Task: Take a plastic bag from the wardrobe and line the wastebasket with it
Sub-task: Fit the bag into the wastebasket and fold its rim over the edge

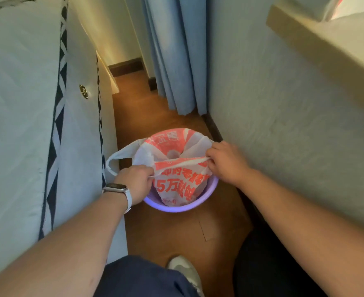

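A white plastic bag (172,151) with red print sits in a small purple wastebasket (176,207) on the wooden floor. The bag's mouth is spread open, and its far edge hides the basket's far rim. My left hand (135,181), with a white watch on the wrist, pinches the bag's near edge at the left. At the right, my right hand (226,160) pinches the same edge, which is stretched taut between the two hands. One bag handle (114,159) loops out to the left, outside the basket.
A mattress (22,125) with black-and-white trim stands close on the left. A white wall (283,125) with a dark skirting board runs along the right. Blue curtains (176,61) hang behind the basket. My shoe (183,269) is on the floor in front of it.
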`<state>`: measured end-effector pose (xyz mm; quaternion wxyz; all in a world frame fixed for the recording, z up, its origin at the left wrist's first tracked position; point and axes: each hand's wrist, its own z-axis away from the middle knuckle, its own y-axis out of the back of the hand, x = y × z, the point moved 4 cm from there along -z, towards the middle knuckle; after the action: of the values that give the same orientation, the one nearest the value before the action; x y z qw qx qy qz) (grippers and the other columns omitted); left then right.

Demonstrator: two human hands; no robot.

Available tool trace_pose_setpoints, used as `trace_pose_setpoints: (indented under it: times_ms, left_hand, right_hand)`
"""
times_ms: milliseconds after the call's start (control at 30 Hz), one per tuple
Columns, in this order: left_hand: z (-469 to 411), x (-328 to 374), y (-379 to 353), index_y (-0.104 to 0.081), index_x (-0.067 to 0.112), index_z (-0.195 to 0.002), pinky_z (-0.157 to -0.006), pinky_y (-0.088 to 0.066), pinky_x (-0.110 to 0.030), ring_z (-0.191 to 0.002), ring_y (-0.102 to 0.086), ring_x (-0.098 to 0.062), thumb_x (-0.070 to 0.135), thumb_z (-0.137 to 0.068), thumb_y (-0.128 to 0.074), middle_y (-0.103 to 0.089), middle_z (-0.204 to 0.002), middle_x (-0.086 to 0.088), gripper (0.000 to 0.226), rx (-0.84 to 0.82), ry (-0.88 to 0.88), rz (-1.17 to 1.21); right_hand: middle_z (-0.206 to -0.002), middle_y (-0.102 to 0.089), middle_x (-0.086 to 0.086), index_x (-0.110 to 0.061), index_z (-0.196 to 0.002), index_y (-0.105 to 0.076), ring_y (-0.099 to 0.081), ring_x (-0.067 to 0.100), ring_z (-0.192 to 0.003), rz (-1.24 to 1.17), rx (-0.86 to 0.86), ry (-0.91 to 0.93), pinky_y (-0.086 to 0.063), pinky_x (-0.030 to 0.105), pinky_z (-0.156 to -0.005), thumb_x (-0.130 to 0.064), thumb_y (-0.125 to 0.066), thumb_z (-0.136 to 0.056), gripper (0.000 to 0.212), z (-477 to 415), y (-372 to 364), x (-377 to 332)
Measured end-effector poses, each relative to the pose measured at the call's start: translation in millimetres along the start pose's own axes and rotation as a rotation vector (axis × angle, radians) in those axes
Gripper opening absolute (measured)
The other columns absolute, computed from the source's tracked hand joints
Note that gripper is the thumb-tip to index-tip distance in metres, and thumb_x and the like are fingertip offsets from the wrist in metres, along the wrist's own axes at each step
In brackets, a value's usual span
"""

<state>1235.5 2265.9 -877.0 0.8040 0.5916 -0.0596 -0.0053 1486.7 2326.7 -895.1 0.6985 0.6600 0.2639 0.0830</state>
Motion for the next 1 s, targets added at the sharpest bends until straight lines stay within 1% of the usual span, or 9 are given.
trace_pose_setpoints:
  times_ms: [100,167,300,467,567,600,733,900,1000]
  left_hand:
    - [10.3,-1.2,-0.1,-0.058,0.029,-0.086,-0.065,-0.054,-0.034,-0.072,-0.059,-0.016,0.028,-0.097,-0.044,-0.062,-0.08,0.004,0.018,-0.028,0.048,0.055]
    - [21.2,-4.8,-1.0,-0.056,0.029,-0.087,-0.059,-0.045,-0.027,-0.069,-0.055,-0.012,0.028,-0.098,-0.043,-0.057,-0.077,0.006,0.017,-0.091,0.067,0.039]
    - [39.7,-8.3,-7.3,-0.056,0.033,-0.083,-0.061,-0.04,-0.025,-0.071,-0.055,-0.014,0.024,-0.095,-0.049,-0.059,-0.081,0.005,0.016,-0.229,0.084,-0.05]
    - [43.2,-4.8,-12.7,-0.067,0.028,-0.086,-0.066,-0.043,-0.025,-0.077,-0.06,-0.016,0.029,-0.094,-0.058,-0.066,-0.085,0.004,0.013,-0.204,0.063,-0.021]
    - [39.2,-5.6,-18.3,-0.072,0.026,-0.096,-0.077,-0.05,-0.029,-0.08,-0.062,-0.017,0.03,-0.095,-0.057,-0.069,-0.088,0.004,0.016,-0.151,0.09,0.072]
    - [37.5,-6.3,-21.5,-0.072,0.025,-0.097,-0.078,-0.049,-0.029,-0.082,-0.062,-0.017,0.029,-0.095,-0.057,-0.07,-0.089,0.003,0.016,-0.153,0.091,0.083]
    - [29.3,-11.2,-34.3,-0.073,0.024,-0.096,-0.075,-0.043,-0.026,-0.081,-0.06,-0.014,0.029,-0.095,-0.057,-0.069,-0.089,0.005,0.016,-0.155,0.075,0.146]
    - [18.4,-11.8,-52.4,-0.073,0.026,-0.1,-0.083,-0.05,-0.031,-0.086,-0.061,-0.016,0.032,-0.095,-0.057,-0.07,-0.095,0.006,0.018,-0.176,0.023,0.156]
    - [9.2,-12.9,-63.2,-0.074,0.027,-0.1,-0.081,-0.049,-0.03,-0.088,-0.062,-0.017,0.034,-0.095,-0.057,-0.072,-0.1,0.004,0.019,-0.198,-0.002,0.13]
  right_hand:
    - [-0.092,-0.063,0.008,-0.014,-0.088,-0.064,-0.054,0.03,-0.087,-0.076,0.004,0.012,-0.039,0.038,-0.072,-0.024,-0.061,-0.088,0.01,16.4,8.4,-12.0]
    - [-0.089,-0.063,0.004,-0.019,-0.084,-0.06,-0.056,0.024,-0.083,-0.125,-0.056,0.023,-0.038,0.032,-0.068,-0.025,-0.061,-0.089,0.008,29.8,9.6,-19.6]
    - [-0.082,-0.058,-0.008,-0.029,-0.081,-0.057,-0.057,0.012,-0.074,-0.18,-0.228,0.012,-0.041,0.021,-0.06,-0.031,-0.065,-0.089,0.011,52.1,6.3,-26.4]
    - [-0.076,-0.059,-0.007,-0.03,-0.08,-0.06,-0.057,0.014,-0.071,-0.18,-0.323,-0.021,-0.036,0.022,-0.055,-0.025,-0.066,-0.087,0.01,64.8,-0.7,-21.3]
    - [-0.082,-0.066,-0.001,-0.021,-0.084,-0.067,-0.061,0.022,-0.078,-0.178,-0.285,-0.039,-0.047,0.029,-0.064,-0.022,-0.066,-0.084,0.001,61.9,-4.3,-12.8]
    - [-0.086,-0.069,0.002,-0.019,-0.087,-0.07,-0.062,0.023,-0.081,-0.177,-0.284,-0.041,-0.051,0.032,-0.068,-0.021,-0.066,-0.083,0.006,60.8,-7.1,-10.7]
    - [-0.088,-0.073,0.002,-0.02,-0.088,-0.076,-0.065,0.024,-0.083,-0.167,-0.258,0.01,-0.055,0.036,-0.075,-0.021,-0.068,-0.084,0.009,56.5,-16.2,-5.2]
    - [-0.086,-0.072,0.002,-0.021,-0.088,-0.076,-0.064,0.024,-0.083,-0.128,-0.232,0.088,-0.054,0.037,-0.074,-0.022,-0.065,-0.086,0.012,54.1,-29.0,0.3]
    - [-0.086,-0.07,0.004,-0.02,-0.092,-0.076,-0.063,0.025,-0.083,-0.056,-0.263,0.153,-0.052,0.035,-0.071,-0.023,-0.061,-0.088,0.015,53.3,-35.9,-1.5]
